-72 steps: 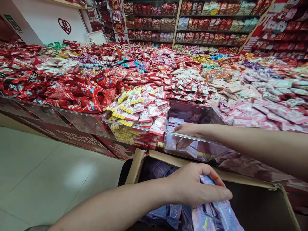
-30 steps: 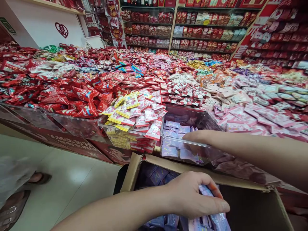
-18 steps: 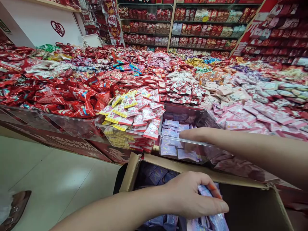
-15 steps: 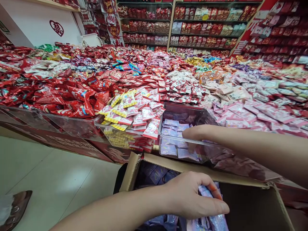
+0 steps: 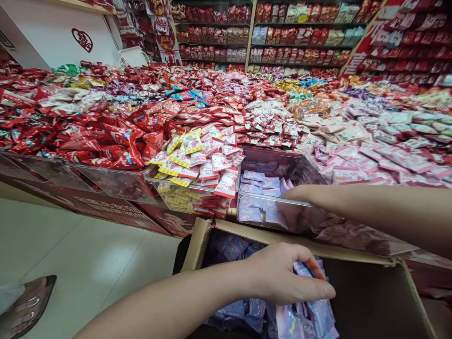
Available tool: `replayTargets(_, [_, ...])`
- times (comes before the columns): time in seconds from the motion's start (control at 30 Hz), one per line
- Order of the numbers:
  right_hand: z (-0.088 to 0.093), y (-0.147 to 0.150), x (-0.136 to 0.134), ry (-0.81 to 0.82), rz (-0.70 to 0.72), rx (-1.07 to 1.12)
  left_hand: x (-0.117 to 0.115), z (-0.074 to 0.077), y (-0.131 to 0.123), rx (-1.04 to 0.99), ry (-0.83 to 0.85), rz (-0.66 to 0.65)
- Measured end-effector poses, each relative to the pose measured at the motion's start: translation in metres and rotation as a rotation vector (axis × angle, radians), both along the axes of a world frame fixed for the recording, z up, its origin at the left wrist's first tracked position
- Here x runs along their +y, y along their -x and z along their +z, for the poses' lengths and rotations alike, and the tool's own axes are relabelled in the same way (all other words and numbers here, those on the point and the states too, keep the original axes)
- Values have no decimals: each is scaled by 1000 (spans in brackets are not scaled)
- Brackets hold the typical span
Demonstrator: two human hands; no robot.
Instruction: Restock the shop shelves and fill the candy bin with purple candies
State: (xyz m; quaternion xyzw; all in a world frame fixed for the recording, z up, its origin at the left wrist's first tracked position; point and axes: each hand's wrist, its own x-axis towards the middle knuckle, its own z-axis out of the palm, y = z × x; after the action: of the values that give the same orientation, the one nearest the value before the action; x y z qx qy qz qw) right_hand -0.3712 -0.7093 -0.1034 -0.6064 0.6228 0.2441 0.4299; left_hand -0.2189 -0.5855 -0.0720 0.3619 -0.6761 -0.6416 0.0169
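Over the open cardboard box [image 5: 409,287], my left hand [image 5: 289,278] curls its thumb and fingers around several small purple candy packets [image 5: 305,320]. More purple packets lie in the box beneath my wrist and forearm. My right hand [image 5: 300,200] reaches down into a clear plastic bin [image 5: 300,165], beside rows of purple packets [image 5: 263,188] stacked along its left side. Some packets stand tilted against that hand. Its fingers show only dimly through the bin wall, so their grip is hidden.
Left of the bin, another clear bin holds yellow and pink cartoon packets [image 5: 197,157]. Red packets [image 5: 116,136] heap farther left, pink ones [image 5: 381,160] to the right. Shelves [image 5: 215,35] of red goods stand behind. A sandalled foot [image 5: 31,306] is on the tiled floor [image 5: 106,254].
My right hand has moved slightly right and deeper into the clear bin, where more purple packets now show beside it. My left hand keeps its hold over the box. The view has shifted slightly.
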Motion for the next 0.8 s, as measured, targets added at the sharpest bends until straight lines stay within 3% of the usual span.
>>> replayTargets(0.13, [8,-5,6,-111,112,152,1,-1,-1,17,19,4])
replayTargets(0.37, [10,-11,10,-159,117,219,0,0,-3,41,36,-1])
replayTargets(0.6, [19,-15,11,-253,322,265,0,-7,-2,42,78,-45])
replayTargets(0.7, [25,-16,9,-219,428,295,0,-8,-1,28,102,-62])
replayTargets(0.8, [36,-17,5,-68,518,311,0,-8,0,10,132,-78])
